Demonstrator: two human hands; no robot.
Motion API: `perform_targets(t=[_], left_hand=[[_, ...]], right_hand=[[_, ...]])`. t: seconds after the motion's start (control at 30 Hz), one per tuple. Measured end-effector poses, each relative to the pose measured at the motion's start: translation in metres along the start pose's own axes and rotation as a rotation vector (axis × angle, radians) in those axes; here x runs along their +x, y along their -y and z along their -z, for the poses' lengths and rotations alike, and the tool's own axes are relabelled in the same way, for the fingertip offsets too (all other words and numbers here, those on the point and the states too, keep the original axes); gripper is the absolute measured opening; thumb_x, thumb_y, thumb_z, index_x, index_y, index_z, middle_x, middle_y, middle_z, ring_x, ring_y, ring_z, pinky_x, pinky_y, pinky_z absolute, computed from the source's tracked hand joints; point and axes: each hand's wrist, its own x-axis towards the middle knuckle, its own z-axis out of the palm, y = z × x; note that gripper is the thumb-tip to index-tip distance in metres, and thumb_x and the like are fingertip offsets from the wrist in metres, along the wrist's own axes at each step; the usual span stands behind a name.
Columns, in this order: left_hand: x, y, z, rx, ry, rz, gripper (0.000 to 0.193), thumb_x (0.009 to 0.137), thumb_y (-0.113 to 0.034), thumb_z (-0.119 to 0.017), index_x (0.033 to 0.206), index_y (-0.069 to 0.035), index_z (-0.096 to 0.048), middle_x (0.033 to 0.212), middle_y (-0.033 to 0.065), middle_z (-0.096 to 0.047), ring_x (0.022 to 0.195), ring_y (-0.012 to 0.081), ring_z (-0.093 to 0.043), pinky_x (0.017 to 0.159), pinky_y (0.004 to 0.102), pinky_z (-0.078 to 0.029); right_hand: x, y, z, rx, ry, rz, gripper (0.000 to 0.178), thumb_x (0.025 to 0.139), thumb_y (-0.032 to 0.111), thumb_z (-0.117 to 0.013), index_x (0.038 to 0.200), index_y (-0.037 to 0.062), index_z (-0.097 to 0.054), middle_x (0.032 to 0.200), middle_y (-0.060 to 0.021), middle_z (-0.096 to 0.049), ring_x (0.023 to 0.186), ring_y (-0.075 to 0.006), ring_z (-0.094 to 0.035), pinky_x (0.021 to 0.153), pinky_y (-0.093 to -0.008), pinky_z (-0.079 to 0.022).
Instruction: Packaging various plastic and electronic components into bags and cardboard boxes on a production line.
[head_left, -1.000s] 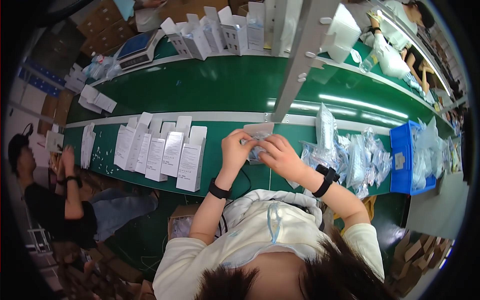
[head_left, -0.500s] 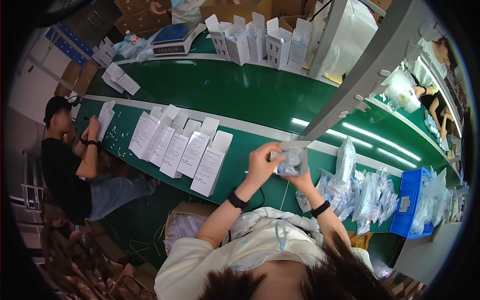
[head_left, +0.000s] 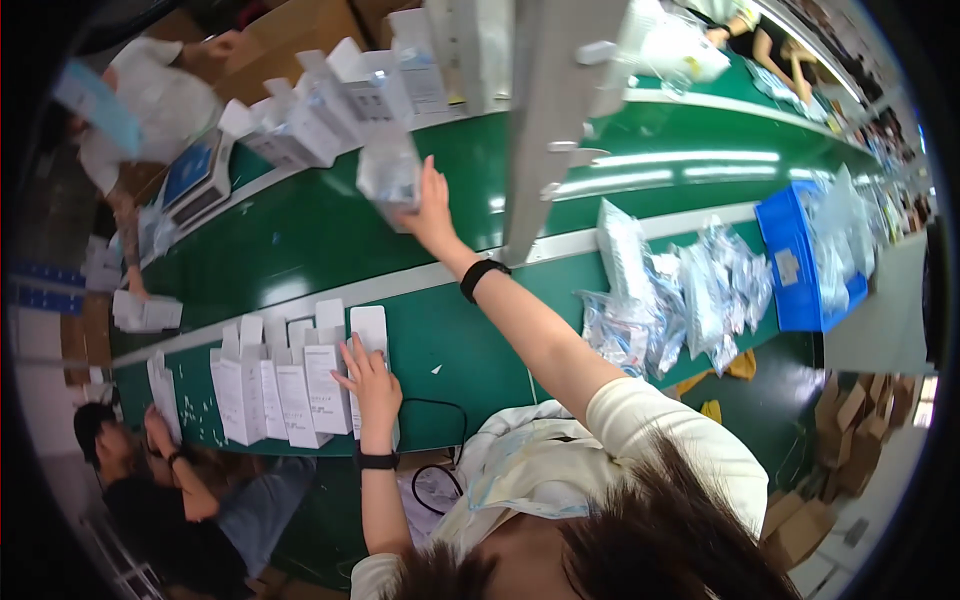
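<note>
My right hand (head_left: 431, 212) is stretched out over the far green surface, gripping the side of an open white carton (head_left: 390, 180). The carton is blurred, with clear plastic showing inside. My left hand (head_left: 374, 388) has its fingers spread at the rightmost white box (head_left: 369, 326) of a row on the near bench; whether it touches that box I cannot tell. Several printed white boxes with raised flaps, such as this upright one (head_left: 293, 400), stand close together to its left.
More open cartons (head_left: 290, 130) stand along the far ledge beside a blue-topped scale (head_left: 195, 180). A grey metal post (head_left: 535, 140) rises right of my right hand. Bagged parts (head_left: 690, 290) and a blue bin (head_left: 795, 260) lie at right. Two people work at left.
My right hand has carried the carton away from my body to the far surface. My left hand has let go of it and moved left to the row of boxes. The view has turned.
</note>
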Motion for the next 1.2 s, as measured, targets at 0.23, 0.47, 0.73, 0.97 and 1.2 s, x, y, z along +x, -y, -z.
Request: perform_targets(t=[0.23, 0.47, 0.73, 0.97, 1.2], left_hand=[[0.004, -0.084, 0.025, -0.346, -0.067, -0.108, 0.068, 0.059, -0.011, -0.071, 0.119, -0.001, -0.039, 0.138, 0.0205, -0.012, 0.126, 0.0410, -0.013, 0.098, 0.0541, -0.016], [0.042, -0.062, 0.007, -0.758, 0.146, -0.103, 0.081, 0.058, -0.016, -0.075, 0.125, -0.005, -0.032, 0.135, 0.0175, -0.024, 0.123, 0.0350, -0.024, 0.098, 0.0377, -0.028], [0.053, -0.062, 0.037, -1.001, 0.667, -0.160, 0.089, 0.054, -0.013, -0.077, 0.129, -0.014, -0.030, 0.130, 0.0100, -0.032, 0.116, 0.0287, -0.035, 0.094, 0.0357, -0.034], [0.030, -0.122, 0.096, -0.869, 0.025, -0.437, 0.073, 0.053, -0.016, -0.079, 0.113, -0.010, -0.039, 0.128, 0.0143, -0.035, 0.116, 0.0300, -0.034, 0.096, 0.0368, -0.031], [0.029, -0.158, 0.052, -1.061, -0.074, -0.256, 0.079, 0.048, -0.021, -0.083, 0.107, -0.007, -0.032, 0.123, 0.0189, -0.037, 0.112, 0.0302, -0.041, 0.091, 0.0383, -0.037]], right_hand=[[-0.064, 0.075, 0.168, -0.309, 0.634, -0.235, 0.023, 0.068, 0.019, -0.059, 0.084, 0.0036, -0.064, 0.061, -0.0124, -0.059, 0.062, -0.0283, -0.060, 0.061, -0.0356, -0.049], [-0.065, 0.016, 0.307, -1.177, 0.398, -0.424, 0.060, 0.064, 0.025, -0.066, 0.112, -0.0028, -0.044, 0.095, -0.0200, -0.052, 0.080, -0.0382, -0.055, 0.068, -0.0426, -0.047], [-0.061, -0.007, 0.346, -0.686, 0.282, -0.453, 0.066, 0.061, 0.015, -0.064, 0.120, -0.0011, -0.039, 0.101, -0.0227, -0.055, 0.094, -0.0335, -0.054, 0.079, -0.0356, -0.044], [-0.021, 0.175, 0.370, -0.166, 0.615, -0.288, 0.060, 0.059, 0.005, -0.062, 0.117, 0.0035, -0.048, 0.106, -0.0161, -0.056, 0.096, -0.0241, -0.055, 0.085, -0.0295, -0.040], [0.000, 0.214, 0.308, -0.371, 0.937, 0.024, 0.053, 0.053, 0.007, -0.062, 0.106, 0.0074, -0.059, 0.087, -0.0120, -0.061, 0.074, -0.0282, -0.059, 0.069, -0.0311, -0.046]])
